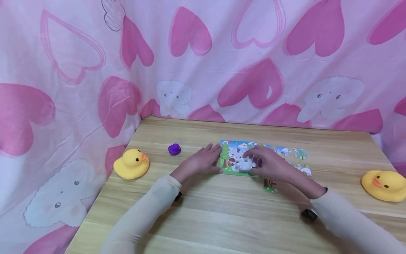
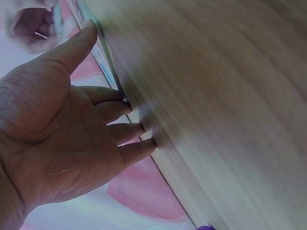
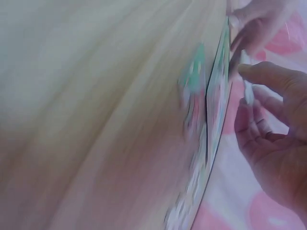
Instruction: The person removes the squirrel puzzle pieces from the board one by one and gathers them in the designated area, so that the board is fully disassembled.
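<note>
A jigsaw puzzle [image 1: 226, 155] with a white animal and green trees lies flat on the table. Its left side is bordered by my left hand [image 1: 203, 161], whose fingers are extended, thumb and fingertips touching the edge in the left wrist view. Over the puzzle, my right hand [image 1: 271, 164] pinches a puzzle piece [image 3: 247, 88] between thumb and fingers, held up above the board. Beneath and beside the right hand lie loose puzzle pieces [image 1: 283, 151], one of them [image 1: 269, 185] near the front edge of the board. The right hand hides part of the puzzle.
A yellow rubber duck [image 1: 131, 165] sits at the table's left edge, another yellow duck [image 1: 384, 186] at the right. A small purple duck [image 1: 174, 149] stands left of the left hand. A pink heart-patterned curtain [image 1: 196, 70] hangs behind the wooden table [image 1: 215, 218].
</note>
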Demonstrator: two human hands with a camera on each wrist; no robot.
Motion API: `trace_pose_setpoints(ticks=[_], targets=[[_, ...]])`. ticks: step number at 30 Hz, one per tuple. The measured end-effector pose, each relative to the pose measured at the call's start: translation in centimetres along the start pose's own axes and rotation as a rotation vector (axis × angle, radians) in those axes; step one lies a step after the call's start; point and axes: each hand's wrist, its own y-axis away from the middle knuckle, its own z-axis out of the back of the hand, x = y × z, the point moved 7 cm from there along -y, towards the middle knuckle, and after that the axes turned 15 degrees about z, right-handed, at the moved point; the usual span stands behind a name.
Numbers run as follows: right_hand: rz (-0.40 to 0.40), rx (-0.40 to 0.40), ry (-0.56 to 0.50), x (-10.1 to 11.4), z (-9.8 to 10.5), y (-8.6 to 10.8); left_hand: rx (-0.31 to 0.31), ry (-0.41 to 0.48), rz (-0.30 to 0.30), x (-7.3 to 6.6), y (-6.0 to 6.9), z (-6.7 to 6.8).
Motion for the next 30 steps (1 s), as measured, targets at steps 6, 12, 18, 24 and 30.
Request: trace_pose_setpoints(ticks=[6, 12, 18, 24, 30], targets=[[0.019, -0.061, 0.019, -1.0, 2.6, 3.9, -0.005, -0.004, 0.002, 0.1, 0.2, 0.0], [-0.007, -0.024, 0.096, -2.3, 4.3, 7.7, -0.004, 0.009, 0.002, 0.0, 0.2, 0.1], [-0.012, 0.009, 0.124, -2.8, 4.6, 10.3, -0.002, 0.009, -0.001, -0.1, 0.1, 0.1], [-0.067, 0.075, 0.115, -3.3, 4.2, 12.0, -0.008, 0.005, -0.003, 0.0, 0.0, 0.1], [-0.091, 0.125, 0.095, -3.4, 3.8, 12.8, -0.005, 0.000, -0.002, 0.0, -0.1, -0.1]])
